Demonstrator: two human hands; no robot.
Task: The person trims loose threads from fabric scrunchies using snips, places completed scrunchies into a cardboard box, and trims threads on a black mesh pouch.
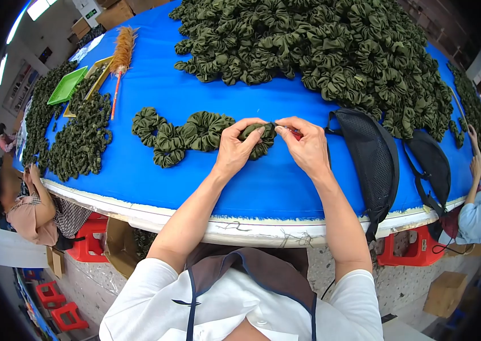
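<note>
Over the blue surface, my left hand pinches a green scrunchie; my right hand closes around a small red object at its far-right edge. It should feel light, soft, best gripped by gathered cloth. Ring-shaped, it shows no clear long axis; its facing is obscured.

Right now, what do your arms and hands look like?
Short white fabric sleeves, ending near the elbows. Forearms are bare, with no cables on them. Left hand and right hand are ungloved. A brown garment with dark blue edging covers part of the white top.
</note>
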